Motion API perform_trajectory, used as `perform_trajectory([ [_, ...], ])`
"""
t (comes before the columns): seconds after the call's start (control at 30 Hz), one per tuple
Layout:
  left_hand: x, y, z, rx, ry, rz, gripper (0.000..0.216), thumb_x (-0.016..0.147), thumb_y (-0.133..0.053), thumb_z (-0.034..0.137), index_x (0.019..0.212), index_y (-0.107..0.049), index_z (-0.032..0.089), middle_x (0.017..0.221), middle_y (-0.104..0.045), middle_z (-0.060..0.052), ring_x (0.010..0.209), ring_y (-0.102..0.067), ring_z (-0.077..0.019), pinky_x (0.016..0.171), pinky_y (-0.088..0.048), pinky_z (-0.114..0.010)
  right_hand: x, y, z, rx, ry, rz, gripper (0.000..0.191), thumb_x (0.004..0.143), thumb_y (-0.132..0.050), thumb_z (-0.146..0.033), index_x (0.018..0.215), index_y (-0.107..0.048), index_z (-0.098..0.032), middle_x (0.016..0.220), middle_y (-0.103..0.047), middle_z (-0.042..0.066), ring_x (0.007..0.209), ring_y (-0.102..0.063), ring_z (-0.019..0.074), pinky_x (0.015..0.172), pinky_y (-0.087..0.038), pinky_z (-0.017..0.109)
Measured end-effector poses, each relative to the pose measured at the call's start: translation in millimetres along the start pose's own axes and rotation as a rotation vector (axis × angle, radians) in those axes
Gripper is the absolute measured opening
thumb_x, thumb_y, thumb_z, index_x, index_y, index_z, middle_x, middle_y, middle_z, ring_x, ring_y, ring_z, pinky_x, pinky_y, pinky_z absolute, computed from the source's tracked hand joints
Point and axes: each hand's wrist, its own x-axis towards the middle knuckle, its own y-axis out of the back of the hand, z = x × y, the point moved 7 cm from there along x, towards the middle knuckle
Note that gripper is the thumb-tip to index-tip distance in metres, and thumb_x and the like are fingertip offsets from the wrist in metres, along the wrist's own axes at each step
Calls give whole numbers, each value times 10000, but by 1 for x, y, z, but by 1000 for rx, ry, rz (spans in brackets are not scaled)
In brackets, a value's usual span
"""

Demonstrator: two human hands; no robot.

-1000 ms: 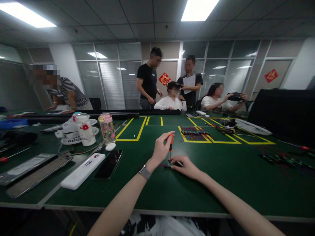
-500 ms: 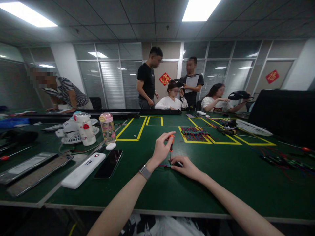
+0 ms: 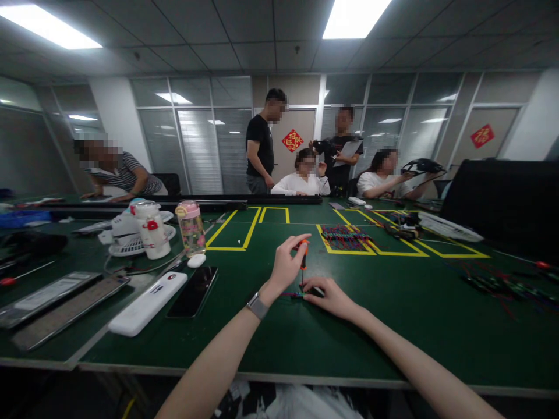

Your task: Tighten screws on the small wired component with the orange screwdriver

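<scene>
Screwdriver point(image 3: 303, 256) upright in the closed left hand point(image 3: 286, 265), tip on a wired part point(image 3: 300, 294) which the right hand point(image 3: 329, 295) grips down against the table point(image 3: 393, 331); fastening looks midway.

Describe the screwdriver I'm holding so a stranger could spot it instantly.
On the green table, look just before the yellow-taped squares. The left hand holds a small screwdriver upright, tip by the right hand. Only its orange handle stands vertical; other tools lie flat.
</scene>
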Motion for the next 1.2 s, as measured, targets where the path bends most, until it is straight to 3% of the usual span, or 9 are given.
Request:
perform_trajectory([
  [0.5,-1,1,-2,-38,53,-13,326,929,-406,257,1183,-604,206,1012,-658,-54,905,-612,-158,830,-486,-293,0,1,-2,-7,-16,-2,155,786,-657,-325,879,-706,-211,1051,-701,79,1007,-640,225,931,-475,387],
  [0.77,-1,2,0,50,5,29,248,846,-578,318,1056,-670,223,869,-560,-20,783,-564,-134,740,-486,-258,0,1,-1,-12,-15,-7,150,788,-655,-312,883,-707,-208,1055,-700,77,1010,-639,226,928,-476,383],
  [0.97,-1,-1,-1,-42,18,-20,320,936,-401,250,1176,-610,224,1067,-618,-61,974,-586,-160,858,-474,-291,1,0,-1,-9,-5,-7,143,789,-653,-309,873,-707,-206,1040,-704,78,1000,-642,222,919,-480,379],
  [1.2,-1,4,0,8,9,44,214,844,-581,293,1012,-684,211,913,-585,-37,813,-580,-139,743,-489,-256,0,0,1,-2,-10,4,142,787,-655,-304,881,-703,-209,1050,-702,74,1003,-642,228,923,-480,385],
])
